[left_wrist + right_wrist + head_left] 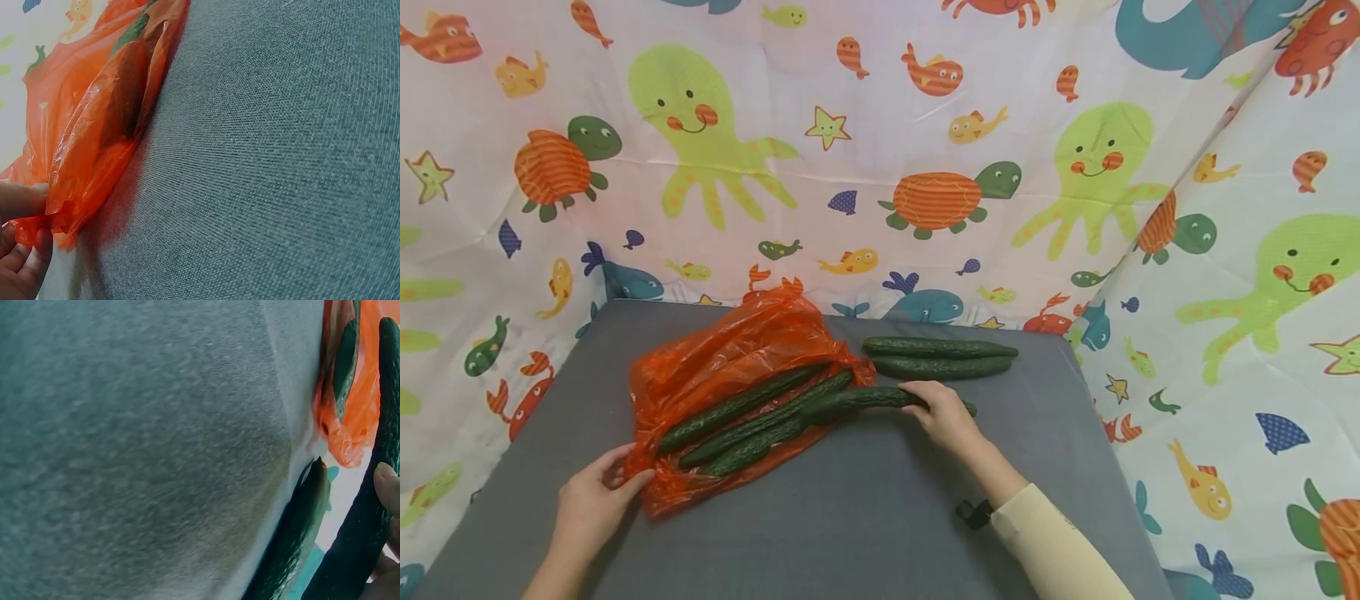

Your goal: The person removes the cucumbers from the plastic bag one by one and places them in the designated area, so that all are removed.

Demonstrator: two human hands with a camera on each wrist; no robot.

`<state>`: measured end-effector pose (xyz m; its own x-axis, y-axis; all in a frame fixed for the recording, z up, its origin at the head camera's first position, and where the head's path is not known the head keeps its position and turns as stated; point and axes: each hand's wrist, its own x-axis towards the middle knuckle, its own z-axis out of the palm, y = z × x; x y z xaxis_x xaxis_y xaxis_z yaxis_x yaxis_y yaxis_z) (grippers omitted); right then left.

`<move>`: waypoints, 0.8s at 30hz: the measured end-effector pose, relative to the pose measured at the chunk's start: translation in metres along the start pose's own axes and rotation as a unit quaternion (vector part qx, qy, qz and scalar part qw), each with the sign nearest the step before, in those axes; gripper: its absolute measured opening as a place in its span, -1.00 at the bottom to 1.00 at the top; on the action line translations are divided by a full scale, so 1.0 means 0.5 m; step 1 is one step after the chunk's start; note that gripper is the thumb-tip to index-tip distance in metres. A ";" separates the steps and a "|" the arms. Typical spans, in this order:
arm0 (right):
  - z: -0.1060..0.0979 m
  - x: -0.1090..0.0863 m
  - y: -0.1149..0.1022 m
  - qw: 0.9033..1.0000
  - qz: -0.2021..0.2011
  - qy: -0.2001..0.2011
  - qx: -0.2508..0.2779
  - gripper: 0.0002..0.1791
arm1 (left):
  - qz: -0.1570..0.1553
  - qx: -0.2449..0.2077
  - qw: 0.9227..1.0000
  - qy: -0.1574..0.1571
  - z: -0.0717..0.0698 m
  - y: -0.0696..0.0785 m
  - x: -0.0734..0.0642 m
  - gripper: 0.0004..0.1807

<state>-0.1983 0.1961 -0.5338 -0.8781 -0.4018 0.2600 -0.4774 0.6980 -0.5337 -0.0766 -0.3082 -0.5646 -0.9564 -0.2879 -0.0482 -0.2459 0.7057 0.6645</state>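
Note:
An orange plastic bag [722,346] lies on the grey table, its opening facing the person. My left hand [591,504] pinches the bag's near left corner between thumb and fingers, which the left wrist view shows up close around the thin film [62,215]. Several dark green cucumbers [737,408] rest side by side in the bag's mouth. My right hand [946,417] grips another cucumber [865,398] near its right end. That cucumber's left end overlaps the ones in the bag. In the right wrist view the thumb presses along the held cucumber [389,394].
Two more cucumbers [940,367] lie together on the table [880,525] behind my right hand. A white curtain [865,125] printed with sea animals hangs around the back and sides. A small black device [973,514] sits at my right wrist.

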 end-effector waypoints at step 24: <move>-0.031 -0.039 0.075 0.998 0.057 0.018 -0.009 -0.55 | 0.009 0.005 1.000 -0.004 0.000 -0.001 0.005 -0.26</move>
<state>-0.1994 0.2391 -0.5466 -0.9275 -0.2970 0.2272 -0.3738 0.7493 -0.5467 -0.0789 -0.3093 -0.5650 -0.9622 -0.2692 -0.0417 -0.2293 0.7177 0.6575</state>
